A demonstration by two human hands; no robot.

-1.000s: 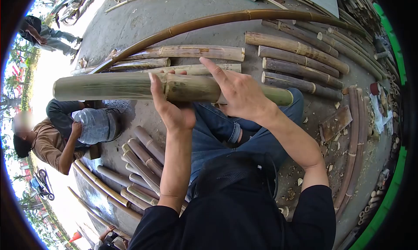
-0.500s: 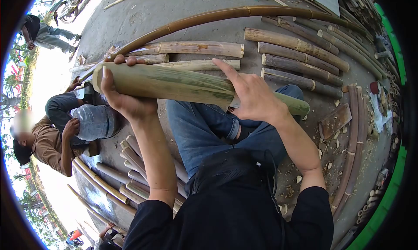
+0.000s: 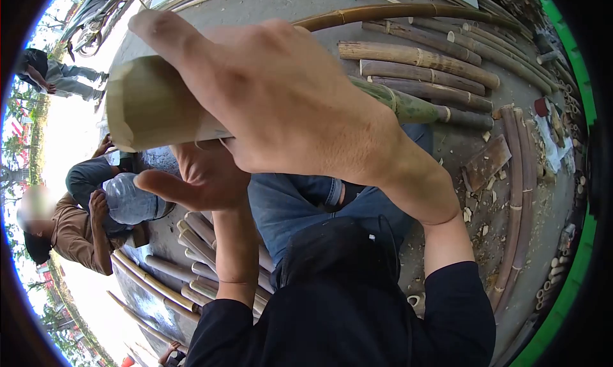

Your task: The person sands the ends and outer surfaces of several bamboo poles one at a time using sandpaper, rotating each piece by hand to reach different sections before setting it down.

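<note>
A thick green bamboo pole point(image 3: 153, 102) lies crosswise in front of me, its cut end at the left and its greener part reaching out to the right past my wrist. My right hand point(image 3: 281, 105) is large in view over the pole near that left end. Its fingers curl round a small blade point(image 3: 214, 137), of which only a pale edge shows below the palm; the index finger stretches over the top. Underneath, my left hand point(image 3: 204, 185) supports the pole, thumb sticking out to the left and the other fingers hidden.
Cut bamboo lengths point(image 3: 421, 54) lie in rows on the concrete ahead, and more bamboo pieces point(image 3: 198, 239) lie at my left. A seated person point(image 3: 76, 220) is at the left beside a large clear plastic bottle point(image 3: 131, 198). Wood chips and a brown board point(image 3: 488, 162) are at the right.
My right hand has slid left along the bamboo pole to its near-left end and risen toward the camera. My left hand has moved lower, its thumb now off the pole.
</note>
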